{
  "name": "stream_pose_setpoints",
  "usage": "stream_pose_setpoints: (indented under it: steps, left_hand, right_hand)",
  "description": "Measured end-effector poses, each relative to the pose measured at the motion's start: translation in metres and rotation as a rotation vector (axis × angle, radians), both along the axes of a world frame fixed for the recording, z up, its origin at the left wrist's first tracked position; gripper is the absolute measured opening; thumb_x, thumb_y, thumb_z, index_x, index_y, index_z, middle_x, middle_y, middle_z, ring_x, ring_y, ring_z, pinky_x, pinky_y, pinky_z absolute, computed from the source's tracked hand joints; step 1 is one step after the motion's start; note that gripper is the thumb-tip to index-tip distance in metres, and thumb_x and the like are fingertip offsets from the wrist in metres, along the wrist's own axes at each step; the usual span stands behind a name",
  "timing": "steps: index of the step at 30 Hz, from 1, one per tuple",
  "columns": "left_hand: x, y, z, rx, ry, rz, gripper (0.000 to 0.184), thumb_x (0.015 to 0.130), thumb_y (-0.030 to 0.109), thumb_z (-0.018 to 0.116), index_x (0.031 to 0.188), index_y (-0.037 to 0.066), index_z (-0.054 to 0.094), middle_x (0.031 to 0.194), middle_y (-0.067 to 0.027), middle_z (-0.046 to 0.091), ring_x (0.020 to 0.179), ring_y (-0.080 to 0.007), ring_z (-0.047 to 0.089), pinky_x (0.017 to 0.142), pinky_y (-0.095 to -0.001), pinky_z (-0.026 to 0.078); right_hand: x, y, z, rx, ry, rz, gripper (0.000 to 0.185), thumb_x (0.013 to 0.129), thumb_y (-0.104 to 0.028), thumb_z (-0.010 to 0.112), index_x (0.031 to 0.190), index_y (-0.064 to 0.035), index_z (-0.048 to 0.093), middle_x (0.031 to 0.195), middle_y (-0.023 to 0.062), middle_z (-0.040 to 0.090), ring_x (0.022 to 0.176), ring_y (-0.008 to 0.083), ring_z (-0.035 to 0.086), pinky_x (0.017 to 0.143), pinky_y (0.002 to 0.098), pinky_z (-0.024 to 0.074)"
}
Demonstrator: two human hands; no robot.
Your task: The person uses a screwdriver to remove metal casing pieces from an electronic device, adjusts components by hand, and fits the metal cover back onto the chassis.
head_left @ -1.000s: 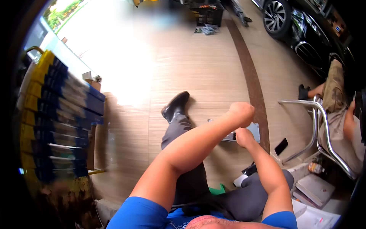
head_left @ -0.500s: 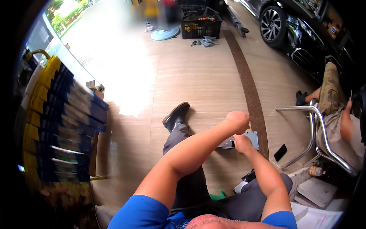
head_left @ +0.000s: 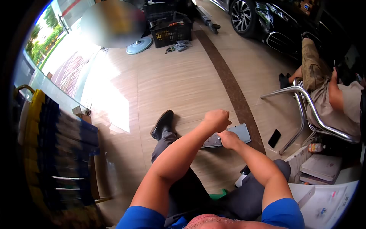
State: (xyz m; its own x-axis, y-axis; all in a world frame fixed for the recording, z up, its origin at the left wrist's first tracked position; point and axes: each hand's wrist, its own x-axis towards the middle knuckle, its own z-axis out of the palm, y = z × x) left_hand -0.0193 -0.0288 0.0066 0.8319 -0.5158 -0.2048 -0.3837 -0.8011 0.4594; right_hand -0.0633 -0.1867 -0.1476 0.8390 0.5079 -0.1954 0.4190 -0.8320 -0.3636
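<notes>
A flat grey metal unit [head_left: 240,132] lies near the floor in front of me, partly covered by my hands and forearms. My left hand [head_left: 217,120] is closed in a fist just above it. What those fingers hold, if anything, is hidden. Lower and slightly to the right, my right hand [head_left: 229,139] is curled closed against the unit's upper side. A small dark part shows beside its fingertips, too small to name.
A black phone [head_left: 274,138] lies on the floor near a metal-framed chair [head_left: 305,99], where another person sits. Blue and yellow boxes [head_left: 65,141] are stacked at left. A black crate [head_left: 172,32], a round lid [head_left: 139,45] and a car [head_left: 282,34] stand farther back.
The view has swung, so the floor and car appear farther left. Both hands remain closed at the grey unit, with little visible change in their grip.
</notes>
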Motion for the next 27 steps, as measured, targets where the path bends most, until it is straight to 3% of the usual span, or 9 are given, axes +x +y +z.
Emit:
stream_pose_setpoints:
  steps: [20,27]
  left_hand:
    - [-0.002,-0.002,0.004,0.026,-0.023,-0.009,0.038,0.089,0.037,0.065,0.104,0.002,0.064,0.099,-0.0194,0.069,0.099,-0.0363,0.065,0.083,-0.0457,0.052]
    - [0.001,-0.003,0.002,0.034,-0.012,-0.017,0.038,0.089,0.038,0.065,0.104,0.002,0.065,0.099,-0.0194,0.07,0.099,-0.0361,0.065,0.083,-0.0461,0.052]
  right_hand:
    - [0.002,0.001,0.0,-0.062,-0.022,-0.006,0.013,0.09,-0.01,0.047,0.098,-0.0048,0.056,0.096,0.0242,0.063,0.092,0.0422,0.065,0.08,0.0517,0.0518]
    - [0.0,0.002,-0.004,0.015,0.023,-0.022,0.02,0.088,-0.009,0.048,0.107,-0.005,0.056,0.107,0.0251,0.061,0.102,0.0422,0.061,0.087,0.0506,0.0499]
